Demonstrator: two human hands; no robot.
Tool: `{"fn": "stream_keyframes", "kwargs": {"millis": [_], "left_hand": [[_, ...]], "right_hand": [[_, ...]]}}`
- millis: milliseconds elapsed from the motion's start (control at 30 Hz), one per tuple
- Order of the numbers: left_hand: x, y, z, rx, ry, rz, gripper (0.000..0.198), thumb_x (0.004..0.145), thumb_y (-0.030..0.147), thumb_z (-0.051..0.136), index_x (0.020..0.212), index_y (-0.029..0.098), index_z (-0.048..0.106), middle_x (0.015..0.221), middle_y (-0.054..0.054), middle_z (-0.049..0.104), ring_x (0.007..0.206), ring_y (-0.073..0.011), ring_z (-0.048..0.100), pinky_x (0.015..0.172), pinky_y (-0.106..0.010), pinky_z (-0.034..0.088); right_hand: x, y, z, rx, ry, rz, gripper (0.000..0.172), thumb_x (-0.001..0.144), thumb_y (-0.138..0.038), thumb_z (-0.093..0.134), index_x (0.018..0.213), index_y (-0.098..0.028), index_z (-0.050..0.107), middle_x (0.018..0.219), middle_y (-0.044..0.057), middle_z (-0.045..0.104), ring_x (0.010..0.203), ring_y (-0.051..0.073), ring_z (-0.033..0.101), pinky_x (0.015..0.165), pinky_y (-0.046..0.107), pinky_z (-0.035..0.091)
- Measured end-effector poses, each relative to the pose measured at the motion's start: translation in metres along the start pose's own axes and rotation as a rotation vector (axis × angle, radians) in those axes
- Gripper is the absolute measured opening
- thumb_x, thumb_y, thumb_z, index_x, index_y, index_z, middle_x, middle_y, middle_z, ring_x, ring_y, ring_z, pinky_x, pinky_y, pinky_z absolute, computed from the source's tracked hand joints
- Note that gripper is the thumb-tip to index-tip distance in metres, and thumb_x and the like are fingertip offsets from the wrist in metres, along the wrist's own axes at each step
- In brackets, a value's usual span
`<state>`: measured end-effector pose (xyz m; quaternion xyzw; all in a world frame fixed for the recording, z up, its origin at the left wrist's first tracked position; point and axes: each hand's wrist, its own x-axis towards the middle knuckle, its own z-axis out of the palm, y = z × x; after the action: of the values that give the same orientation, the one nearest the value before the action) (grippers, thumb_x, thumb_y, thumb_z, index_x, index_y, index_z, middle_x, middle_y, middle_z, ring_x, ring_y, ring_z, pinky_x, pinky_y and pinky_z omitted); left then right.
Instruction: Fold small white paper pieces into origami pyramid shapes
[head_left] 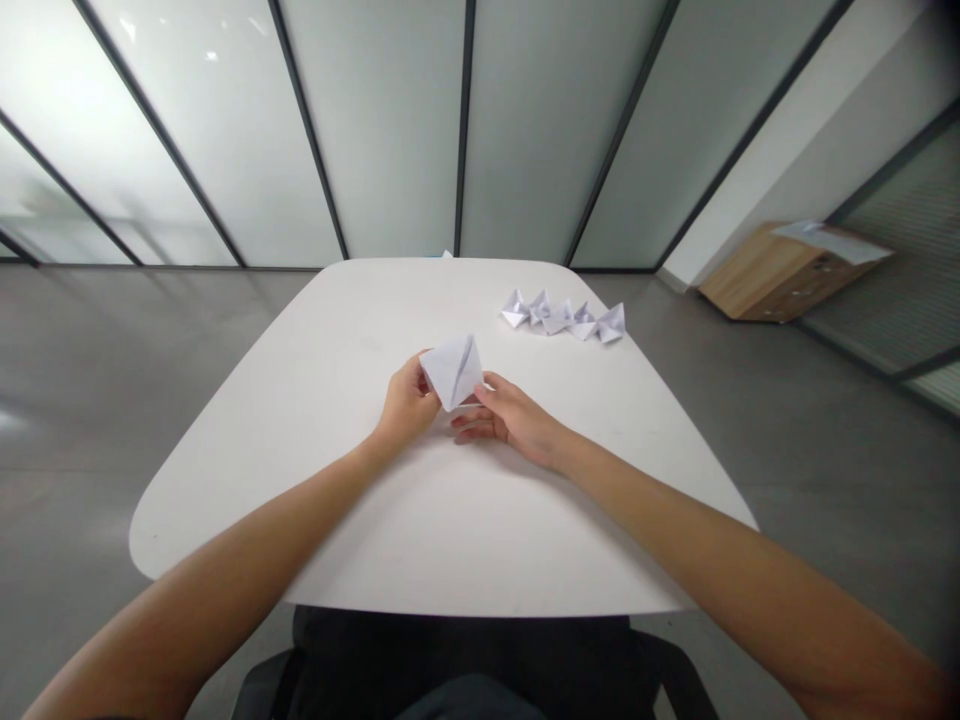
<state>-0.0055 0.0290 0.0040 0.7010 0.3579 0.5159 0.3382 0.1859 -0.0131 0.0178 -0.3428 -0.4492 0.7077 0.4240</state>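
Observation:
A folded sheet of white paper (pixel 452 371), roughly diamond-shaped with a crease down its middle, is raised a little above the table. My left hand (pixel 409 403) pinches its left corner, and my right hand (pixel 510 418) holds its lower right edge between thumb and fingers. Beyond them, several finished-looking white origami paper boats (pixel 562 316) stand in a row near the table's far right edge, well away from both hands.
The rounded white table (pixel 300 400) has its far edge against frosted glass panels. A wooden box with a paper on top (pixel 787 270) sits on the grey floor at the right. A black chair shows below the near edge.

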Motion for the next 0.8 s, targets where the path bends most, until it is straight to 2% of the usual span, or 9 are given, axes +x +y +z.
{"fn": "stream_keyframes", "kwargs": {"millis": [100,200,300,400,533,667,800], "left_hand": [[0.0,0.003,-0.005,0.235,0.006,0.116,0.046,0.087,0.012,0.06,0.132,0.022,0.069,0.106,-0.005,0.069,0.094,-0.0165,0.066,0.083,-0.028,0.055],[-0.001,0.003,-0.008,0.392,-0.084,0.208,0.062,0.086,0.003,0.049,0.14,0.03,0.065,0.122,-0.005,0.065,0.095,-0.0138,0.065,0.087,-0.028,0.056],[-0.002,0.002,-0.009,0.468,-0.184,0.248,0.069,0.087,0.0,0.043,0.144,0.033,0.062,0.138,-0.005,0.061,0.109,-0.0165,0.066,0.099,-0.033,0.054],[-0.002,0.005,-0.008,0.472,-0.285,0.273,0.066,0.091,0.009,0.051,0.153,0.031,0.051,0.141,-0.007,0.06,0.127,-0.0231,0.06,0.11,-0.039,0.05],[-0.001,0.013,-0.01,0.366,-0.384,0.301,0.068,0.094,0.034,0.065,0.158,0.028,0.043,0.147,-0.012,0.055,0.135,-0.0285,0.054,0.115,-0.045,0.047],[0.001,0.013,-0.013,0.353,-0.367,0.295,0.056,0.098,0.039,0.062,0.151,0.028,0.051,0.149,-0.011,0.055,0.138,-0.0276,0.053,0.117,-0.045,0.046],[0.002,0.007,-0.014,0.466,-0.362,0.336,0.053,0.099,0.038,0.061,0.151,0.035,0.052,0.15,-0.006,0.057,0.137,-0.0261,0.054,0.116,-0.046,0.045]], "right_hand": [[0.0,-0.004,-0.001,0.079,0.023,-0.035,0.045,0.09,-0.056,0.076,0.12,-0.025,0.063,0.114,0.008,0.071,0.092,0.023,0.073,0.086,0.044,0.064],[0.001,-0.007,-0.003,0.103,0.0,-0.081,0.046,0.092,-0.06,0.071,0.119,-0.024,0.066,0.117,0.009,0.072,0.099,0.025,0.072,0.091,0.045,0.062],[0.002,-0.006,-0.004,0.071,0.026,-0.105,0.041,0.091,-0.055,0.073,0.116,-0.022,0.069,0.114,0.009,0.073,0.102,0.027,0.071,0.092,0.046,0.062],[0.003,-0.003,-0.006,-0.02,0.112,-0.12,0.034,0.087,-0.044,0.079,0.112,-0.022,0.071,0.108,0.007,0.074,0.102,0.027,0.07,0.09,0.044,0.062],[0.003,-0.001,-0.009,-0.089,0.21,-0.155,0.033,0.082,-0.037,0.083,0.109,-0.024,0.072,0.104,0.003,0.074,0.101,0.026,0.069,0.086,0.04,0.063],[0.003,-0.002,-0.008,0.029,0.168,-0.143,0.033,0.084,-0.045,0.08,0.106,-0.022,0.071,0.103,0.005,0.074,0.091,0.025,0.07,0.079,0.041,0.064],[0.004,-0.003,-0.007,0.112,0.105,-0.125,0.037,0.09,-0.05,0.073,0.114,-0.022,0.069,0.107,0.008,0.074,0.089,0.026,0.071,0.075,0.043,0.064]]}}
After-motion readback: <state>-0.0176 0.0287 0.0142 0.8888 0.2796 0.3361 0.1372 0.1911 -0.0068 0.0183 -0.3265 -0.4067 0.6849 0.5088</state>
